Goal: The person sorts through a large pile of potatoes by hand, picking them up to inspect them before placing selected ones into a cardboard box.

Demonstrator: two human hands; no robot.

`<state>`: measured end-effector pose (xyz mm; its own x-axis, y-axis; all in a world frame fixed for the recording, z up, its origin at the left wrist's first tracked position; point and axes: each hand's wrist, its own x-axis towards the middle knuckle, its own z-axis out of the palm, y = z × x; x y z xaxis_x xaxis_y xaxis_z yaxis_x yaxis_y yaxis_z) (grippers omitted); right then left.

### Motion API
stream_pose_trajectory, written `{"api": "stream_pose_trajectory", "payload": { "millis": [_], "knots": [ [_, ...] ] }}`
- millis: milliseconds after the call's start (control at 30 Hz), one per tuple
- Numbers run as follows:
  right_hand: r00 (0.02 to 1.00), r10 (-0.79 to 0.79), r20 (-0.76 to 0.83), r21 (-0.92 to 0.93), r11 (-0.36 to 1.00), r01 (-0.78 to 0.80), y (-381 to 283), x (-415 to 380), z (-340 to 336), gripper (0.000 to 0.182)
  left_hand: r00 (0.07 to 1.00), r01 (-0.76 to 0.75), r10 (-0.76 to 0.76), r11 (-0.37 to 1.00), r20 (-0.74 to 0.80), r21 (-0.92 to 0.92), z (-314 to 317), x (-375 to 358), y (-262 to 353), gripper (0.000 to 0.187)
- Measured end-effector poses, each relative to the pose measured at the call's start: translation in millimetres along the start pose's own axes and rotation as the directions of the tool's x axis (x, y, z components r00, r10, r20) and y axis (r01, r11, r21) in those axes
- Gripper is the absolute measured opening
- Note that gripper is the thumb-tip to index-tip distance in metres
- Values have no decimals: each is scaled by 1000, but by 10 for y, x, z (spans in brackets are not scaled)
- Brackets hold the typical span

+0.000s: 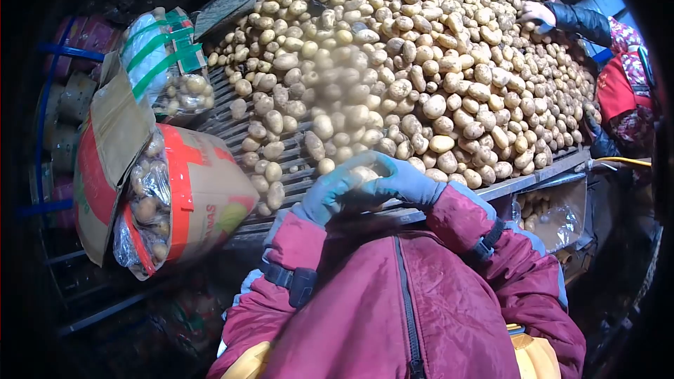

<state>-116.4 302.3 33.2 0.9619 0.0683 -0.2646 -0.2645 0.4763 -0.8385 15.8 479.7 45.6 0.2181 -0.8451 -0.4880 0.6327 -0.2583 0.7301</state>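
Observation:
My left hand (pixel 325 194) and my right hand (pixel 407 181), both in blue-grey gloves, meet at the near edge of a slatted sorting table. Their fingers curve around a pale potato (pixel 363 175), which shows between them and is partly covered by the fingers. Just beyond my hands lies a large heap of loose potatoes (pixel 449 70), spread over the slats (pixel 223 102). A blurred patch in the middle of the view hides some detail of the heap.
At left stands a tilted cardboard box (pixel 210 193) holding potatoes in plastic. Behind it is a taped bag of potatoes (pixel 189 95). Another box with a plastic liner (pixel 565 221) sits at right, below the table's metal edge (pixel 533 177). Co-workers' hands (pixel 539 15) reach over the heap.

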Motion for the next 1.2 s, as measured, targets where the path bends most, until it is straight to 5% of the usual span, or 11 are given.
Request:
{"api": "stream_pose_trajectory", "payload": {
  "millis": [133, 300, 433, 533, 567, 633, 667, 733, 833, 967, 1200],
  "knots": [
    [998, 47, -34, -40, 998, -49, -119, -57, 48, 58, 996, -88, 87, 978, 13, 187, 77, 44, 22, 45],
    [994, 32, -104, -71, 997, -40, 223, 0, -120, 91, 979, -165, 182, 971, -88, 171, 21, 189, -268, 38],
    [985, 140, -101, 133, 983, -126, -50, -93, 19, 90, 964, 187, -250, 886, -96, -425, -35, 365, -306, 28],
    [979, 193, -59, 170, 969, -180, -315, -191, 83, 88, 953, 52, 3, 983, -303, 174, 92, 248, 106, 25],
    [983, 177, -39, 179, 970, -167, -252, -213, 6, 81, 900, 193, -7, 903, -437, 383, 13, 242, 346, 35],
    [983, 183, -35, 174, 969, -174, -31, -238, -228, 77, 795, -277, 408, 903, -449, 329, -678, 501, -56, 49],
    [982, 188, -36, 174, 968, -179, 33, -276, -308, 75, 766, -224, 461, 845, -449, 485, -598, 438, 181, 58],
    [990, 125, -66, 227, 968, -107, -20, -380, -329, 73, 753, 80, 590, 361, -293, 929, -918, 569, 254, 67],
    [992, 103, -77, 369, 927, -68, -61, -470, -376, 63, 795, 185, 589, -3, -148, 983, -984, 860, 101, 64],
    [996, 3, -84, 558, 829, 45, 450, -373, -661, 50, 777, 222, 596, 41, -202, 974, -1061, 1037, 58, 65],
    [955, 244, -166, 549, 828, -116, 25, -432, -376, 63, 891, 78, 391, 365, -229, 928, -1276, 964, 29, 65]
  ]
}}
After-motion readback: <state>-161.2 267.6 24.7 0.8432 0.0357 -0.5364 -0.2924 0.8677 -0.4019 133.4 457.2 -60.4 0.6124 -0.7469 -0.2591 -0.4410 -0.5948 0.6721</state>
